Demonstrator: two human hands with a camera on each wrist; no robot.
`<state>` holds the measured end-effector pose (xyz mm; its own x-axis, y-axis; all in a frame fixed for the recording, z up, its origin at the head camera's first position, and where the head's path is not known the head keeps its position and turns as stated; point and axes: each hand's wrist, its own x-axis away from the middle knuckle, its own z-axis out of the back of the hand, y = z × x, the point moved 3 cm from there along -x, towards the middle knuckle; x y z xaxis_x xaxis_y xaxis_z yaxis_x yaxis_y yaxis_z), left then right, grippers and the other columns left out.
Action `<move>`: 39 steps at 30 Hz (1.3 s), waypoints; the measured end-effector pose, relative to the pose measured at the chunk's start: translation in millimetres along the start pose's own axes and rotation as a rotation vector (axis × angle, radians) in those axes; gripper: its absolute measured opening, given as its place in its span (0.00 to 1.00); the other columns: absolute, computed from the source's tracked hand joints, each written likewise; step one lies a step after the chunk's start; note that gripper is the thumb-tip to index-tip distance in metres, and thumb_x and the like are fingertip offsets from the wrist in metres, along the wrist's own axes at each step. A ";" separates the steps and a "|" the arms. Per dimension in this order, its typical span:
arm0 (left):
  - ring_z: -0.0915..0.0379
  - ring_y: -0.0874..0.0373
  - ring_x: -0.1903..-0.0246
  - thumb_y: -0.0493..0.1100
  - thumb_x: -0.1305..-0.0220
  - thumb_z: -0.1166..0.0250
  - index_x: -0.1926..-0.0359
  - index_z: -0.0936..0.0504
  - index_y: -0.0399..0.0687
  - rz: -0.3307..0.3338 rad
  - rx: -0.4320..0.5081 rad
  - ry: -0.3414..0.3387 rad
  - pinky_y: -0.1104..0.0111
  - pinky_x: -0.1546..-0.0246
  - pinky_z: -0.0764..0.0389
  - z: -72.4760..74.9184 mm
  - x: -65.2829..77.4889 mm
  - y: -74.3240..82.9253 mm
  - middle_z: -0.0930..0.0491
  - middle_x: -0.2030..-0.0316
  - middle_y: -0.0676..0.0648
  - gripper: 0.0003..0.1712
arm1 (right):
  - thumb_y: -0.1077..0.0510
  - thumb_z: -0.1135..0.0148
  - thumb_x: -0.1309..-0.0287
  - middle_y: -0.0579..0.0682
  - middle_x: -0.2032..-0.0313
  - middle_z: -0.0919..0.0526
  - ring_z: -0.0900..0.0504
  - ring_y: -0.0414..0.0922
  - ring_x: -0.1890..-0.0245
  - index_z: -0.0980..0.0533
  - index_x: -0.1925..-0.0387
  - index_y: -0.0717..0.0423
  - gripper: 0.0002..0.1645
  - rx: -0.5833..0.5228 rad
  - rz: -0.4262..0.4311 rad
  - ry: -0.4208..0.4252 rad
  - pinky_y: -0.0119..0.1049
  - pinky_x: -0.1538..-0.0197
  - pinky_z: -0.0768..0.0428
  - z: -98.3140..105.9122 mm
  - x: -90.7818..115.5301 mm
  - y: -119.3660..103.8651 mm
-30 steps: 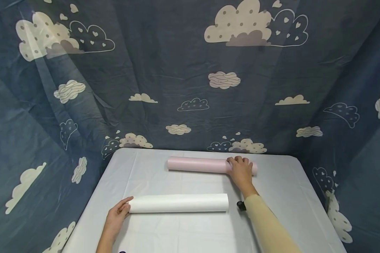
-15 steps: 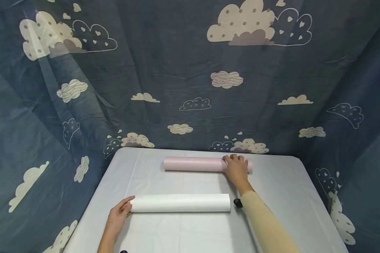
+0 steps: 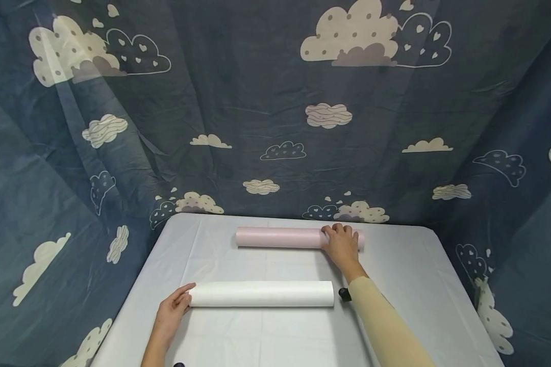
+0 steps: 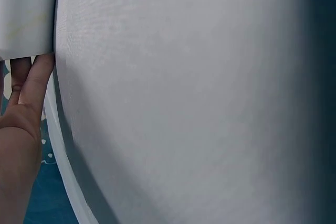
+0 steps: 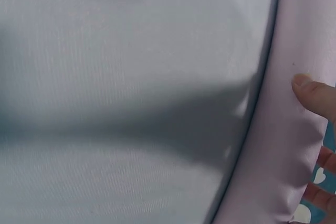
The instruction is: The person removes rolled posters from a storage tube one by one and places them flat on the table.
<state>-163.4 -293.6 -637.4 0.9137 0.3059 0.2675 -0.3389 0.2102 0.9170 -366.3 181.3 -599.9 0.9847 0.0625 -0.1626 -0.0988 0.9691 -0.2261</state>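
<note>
Holding, far left: left hand (image 3: pixel 169 312) at left end of white roll (image 3: pixel 261 294), index finger and thumb astride the end; fingertips partly hidden behind it in left wrist view, firmness of hold uncertain.
Small dark thing (image 3: pixel 179 364): sits just right of left forearm, mostly cut off at bottom edge; kind unclear.
White roll: lies on white-covered table (image 3: pixel 229 336), nearer the person; long axis runs left to right, stretching rightward from left hand. Right end untouched by either hand.
Pink roll (image 3: pixel 280 238): lies farther off, near table's back edge, set somewhat to the right; long axis nearly parallel to the white one, well apart from it. Left end free.
Right hand (image 3: pixel 343 247): grips pink roll near its right end, thumb on near side, fingers curled over far side.
Hands: apart, one per roll; left nearer white, right nearer pink.
Black thing (image 3: pixel 345 294): fills part of the gap between white roll's right end and sleeve.
Sleeve (image 3: pixel 390 321): pale yellow, slants up from lower right past white roll's right end; likely bar to any rightward slide.
Backdrop (image 3: pixel 239 76): dark blue, cloud-printed, hangs just beyond table's back edge.
</note>
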 end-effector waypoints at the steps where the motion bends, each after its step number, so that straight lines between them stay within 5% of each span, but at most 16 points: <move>1: 0.21 0.50 0.34 0.37 0.20 0.41 0.29 0.22 0.44 -0.002 0.000 -0.001 0.70 0.41 0.16 -1.1 0.4 0.4 0.14 0.43 0.41 0.23 | 0.48 0.20 0.41 0.60 0.35 0.23 0.30 0.67 0.32 0.21 0.36 0.41 0.32 -0.009 0.002 -0.005 0.74 0.28 0.36 0.6 1.1 1.8; 9: 0.19 0.55 0.38 0.37 0.21 0.40 0.30 0.20 0.46 -0.042 -0.006 -0.029 0.71 0.42 0.16 -16.1 -1.3 3.9 0.14 0.45 0.43 0.22 | 0.47 0.21 0.40 0.62 0.32 0.25 0.31 0.68 0.30 0.22 0.35 0.42 0.33 -0.051 0.025 0.017 0.72 0.27 0.36 11.7 12.1 11.6; 17: 0.20 0.47 0.35 0.37 0.21 0.40 0.30 0.20 0.44 -0.079 -0.002 -0.052 0.69 0.41 0.16 -34.6 -1.0 10.9 0.15 0.43 0.38 0.22 | 0.45 0.22 0.40 0.60 0.34 0.23 0.29 0.67 0.32 0.20 0.37 0.43 0.31 -0.099 0.048 0.117 0.67 0.27 0.33 42.3 31.8 12.5; 24: 0.19 0.71 0.48 0.36 0.21 0.39 0.32 0.19 0.44 -0.125 0.024 -0.072 0.77 0.47 0.16 -46.2 -2.8 15.5 0.14 0.45 0.40 0.21 | 0.42 0.24 0.38 0.60 0.33 0.24 0.30 0.66 0.32 0.20 0.35 0.43 0.32 -0.126 0.073 0.201 0.67 0.28 0.31 78.4 59.4 12.9; 28: 0.20 0.75 0.52 0.35 0.22 0.39 0.33 0.18 0.43 -0.143 0.022 -0.069 0.78 0.48 0.16 -52.1 -2.2 18.6 0.14 0.47 0.40 0.20 | 0.42 0.24 0.38 0.59 0.33 0.24 0.30 0.65 0.31 0.20 0.35 0.43 0.32 -0.158 0.077 0.232 0.67 0.31 0.28 93.5 80.8 9.6; 39: 0.20 0.71 0.55 0.35 0.22 0.38 0.34 0.17 0.43 -0.167 0.029 -0.056 0.78 0.51 0.15 -76.3 2.0 27.6 0.13 0.50 0.41 0.19 | 0.39 0.24 0.40 0.57 0.34 0.21 0.26 0.63 0.32 0.19 0.36 0.41 0.32 -0.179 0.061 0.203 0.65 0.31 0.26 65.1 156.7 -11.4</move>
<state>-188.0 -216.3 -634.1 0.9680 0.2166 0.1264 -0.1758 0.2266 0.9580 -201.5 195.5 -560.3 0.9291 0.0524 -0.3660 -0.1981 0.9064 -0.3732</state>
